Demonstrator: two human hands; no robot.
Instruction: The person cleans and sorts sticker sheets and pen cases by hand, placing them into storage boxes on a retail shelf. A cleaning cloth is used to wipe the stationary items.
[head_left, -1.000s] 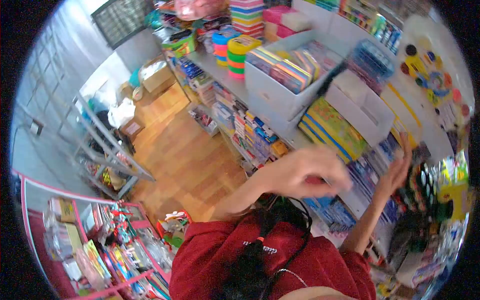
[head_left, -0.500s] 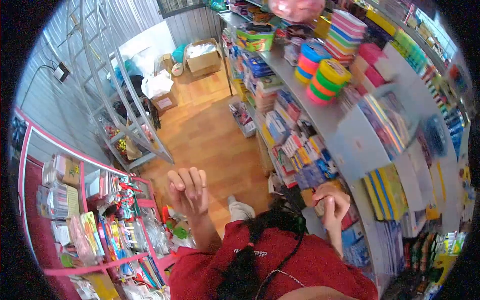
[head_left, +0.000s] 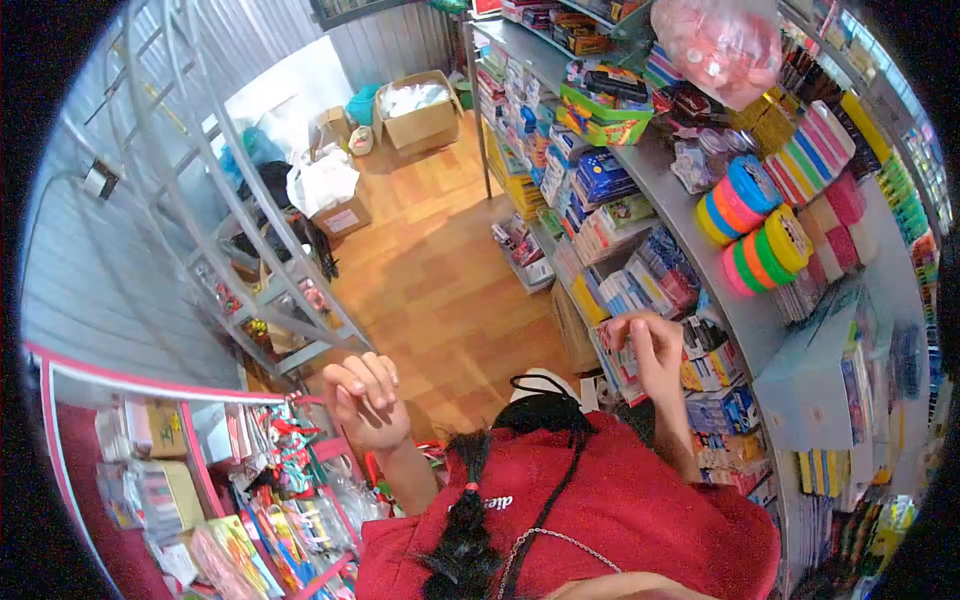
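Note:
My left hand (head_left: 366, 400) is raised over the wooden floor, near the pink-edged shelf unit on the left. Its fingers are loosely bent with slight gaps, and nothing lies in the palm. On the other side, my right hand (head_left: 648, 350) is held up in front of the grey metal shelf rack (head_left: 690, 250). Its fingers curl inward with the thumb close against them, and no object shows in it. Neither hand visibly grips any goods. Small boxed goods (head_left: 660, 270) line the lower shelves nearest the right hand.
A metal ladder (head_left: 260, 200) leans at the left beside cartons. An open cardboard box (head_left: 418, 115) sits on the wooden floor (head_left: 450, 260) at the back. Colourful stacked tubs (head_left: 768, 250) and a hanging pink bag (head_left: 718, 50) are at right. Packed pink-edged shelving (head_left: 195, 450) stands at left.
The view has turned and shifted, so the rack and tubs sit further right and lower. My right hand has risen in view; the left is a little lower. Both stay curled.

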